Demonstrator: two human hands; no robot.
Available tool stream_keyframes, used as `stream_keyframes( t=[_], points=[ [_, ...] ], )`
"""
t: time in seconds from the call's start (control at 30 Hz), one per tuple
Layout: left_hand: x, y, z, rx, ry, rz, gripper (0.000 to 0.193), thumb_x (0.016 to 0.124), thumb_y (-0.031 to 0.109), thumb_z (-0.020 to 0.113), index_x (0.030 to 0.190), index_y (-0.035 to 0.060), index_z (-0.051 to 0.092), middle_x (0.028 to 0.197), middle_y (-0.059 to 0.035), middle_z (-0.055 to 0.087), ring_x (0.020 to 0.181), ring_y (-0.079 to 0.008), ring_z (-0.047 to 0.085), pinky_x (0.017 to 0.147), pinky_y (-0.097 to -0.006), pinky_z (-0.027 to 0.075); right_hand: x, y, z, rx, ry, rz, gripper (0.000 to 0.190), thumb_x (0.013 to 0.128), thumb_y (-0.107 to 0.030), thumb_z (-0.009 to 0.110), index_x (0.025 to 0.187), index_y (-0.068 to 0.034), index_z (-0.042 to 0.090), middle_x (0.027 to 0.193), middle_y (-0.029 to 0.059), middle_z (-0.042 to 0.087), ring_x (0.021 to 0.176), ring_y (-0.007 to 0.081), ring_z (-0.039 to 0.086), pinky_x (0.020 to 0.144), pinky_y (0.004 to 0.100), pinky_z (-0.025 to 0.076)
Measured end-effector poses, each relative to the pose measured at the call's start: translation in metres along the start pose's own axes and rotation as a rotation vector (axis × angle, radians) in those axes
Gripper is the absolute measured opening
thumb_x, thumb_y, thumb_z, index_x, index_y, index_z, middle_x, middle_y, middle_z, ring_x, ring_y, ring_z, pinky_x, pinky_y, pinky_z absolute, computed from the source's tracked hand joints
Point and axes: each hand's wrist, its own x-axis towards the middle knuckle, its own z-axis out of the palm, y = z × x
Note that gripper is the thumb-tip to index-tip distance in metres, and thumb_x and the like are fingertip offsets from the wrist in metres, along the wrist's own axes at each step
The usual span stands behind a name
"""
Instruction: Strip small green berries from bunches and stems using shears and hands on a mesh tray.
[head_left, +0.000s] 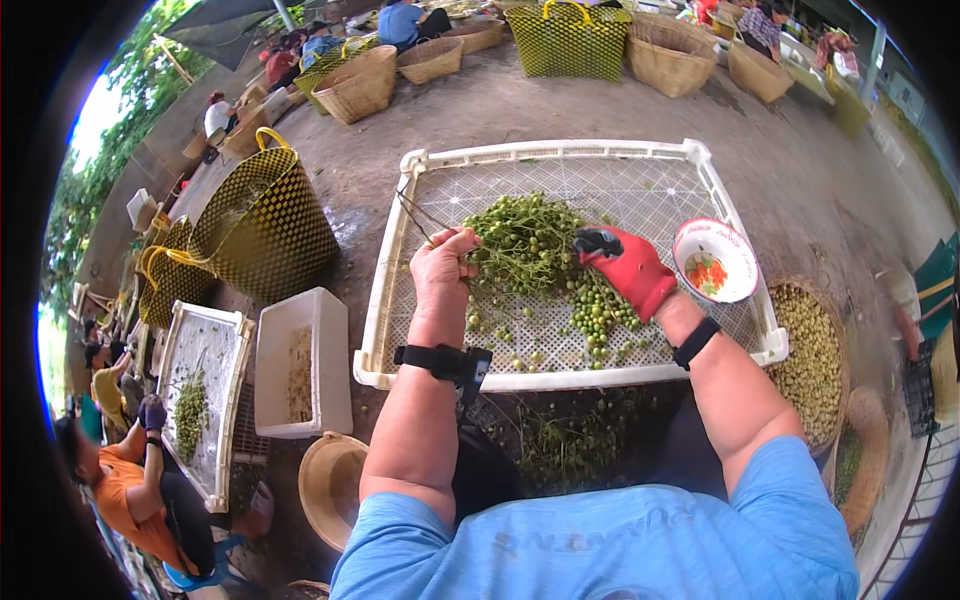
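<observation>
A white plastic mesh tray (379, 300) lies before me, carrying a heap of green berries on stems (521, 240). My bare left hand (444, 262) pinches a thin dark stem (412, 208) at the heap's left side; the stem sticks up past my fingers. On the right, my right hand (630, 268) wears a red glove with dark fingertips. Its fingers are curled against the heap's right edge, and whether they grip anything is hidden. Loose green berries (600, 311) lie below that glove. A white enamel bowl with a red-patterned rim (739, 262) sits at the tray's right, with red and green bits inside.
Right of the tray stands a basket of pale round berries (806, 367). A white foam box (334, 375), a tan basin (311, 480) and a yellow-black woven basket (277, 225) stand left. A person in orange (142, 495) works at another tray (232, 420). Stripped stems (570, 442) lie below my tray.
</observation>
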Motion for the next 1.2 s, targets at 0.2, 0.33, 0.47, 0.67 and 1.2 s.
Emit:
stream_keyframes(
  t=[0.2, 0.33, 0.47, 0.67, 1.2],
  points=[
    [-0.025, -0.004, 0.000, 0.112, -0.261, -0.019, 0.009, 0.077, 0.000, 0.065, 0.073, 0.0059, 0.058, 0.074, -0.0061, 0.062, 0.044, -0.0051, 0.041, 0.042, -0.0211, 0.035, -0.003, -0.006, -0.016, 0.057, 0.085, 0.082, 0.024, 0.080, -0.024, 0.067, 0.097, -0.007, 0.066, 0.088, 0.0124, 0.068, 0.082, 0.0227, 0.065, 0.075, 0.0307, 0.048],
    [-0.083, -0.023, 0.033, 0.547, -0.460, -0.161, 0.006, 0.077, 0.002, 0.065, 0.080, 0.0070, 0.064, 0.078, -0.0047, 0.066, 0.064, -0.0081, 0.059, 0.048, -0.0221, 0.047, -0.003, 0.025, -0.041, 0.088, 0.092, 0.210, 0.026, 0.080, -0.026, 0.067, 0.093, -0.004, 0.066, 0.085, 0.0129, 0.068, 0.079, 0.0223, 0.065, 0.071, 0.0316, 0.048],
    [-0.111, -0.076, 0.015, 1.259, -1.108, -0.010, 0.037, 0.067, 0.015, 0.075, 0.103, 0.0078, 0.068, 0.087, -0.0072, 0.069, 0.076, -0.0183, 0.065, 0.068, -0.0301, 0.051, -0.003, 0.034, -0.051, -0.189, 0.088, 0.212, 0.027, 0.078, -0.029, 0.067, 0.089, -0.004, 0.064, 0.083, 0.0148, 0.066, 0.078, 0.0293, 0.063, 0.070, 0.0350, 0.047],
    [-0.052, -0.076, 0.025, 1.370, -0.689, 0.482, 0.025, 0.064, 0.021, 0.077, 0.088, 0.0160, 0.072, 0.081, -0.0062, 0.067, 0.074, -0.0225, 0.064, 0.070, -0.0349, 0.052, 0.000, 0.039, -0.051, -0.124, 0.075, 0.226, 0.029, 0.078, -0.029, 0.066, 0.092, -0.003, 0.063, 0.084, 0.0171, 0.065, 0.080, 0.0328, 0.061, 0.071, 0.0365, 0.047],
    [0.050, -0.022, -0.006, 1.114, 0.200, 0.367, 0.016, 0.073, 0.024, 0.068, 0.086, 0.0147, 0.073, 0.073, -0.0064, 0.068, 0.070, -0.0179, 0.064, 0.068, -0.0301, 0.049, 0.002, 0.023, -0.032, -0.248, -0.001, 0.100, 0.028, 0.079, -0.026, 0.065, 0.098, -0.006, 0.064, 0.089, 0.0181, 0.065, 0.086, 0.0346, 0.061, 0.075, 0.0379, 0.048]
  ],
)
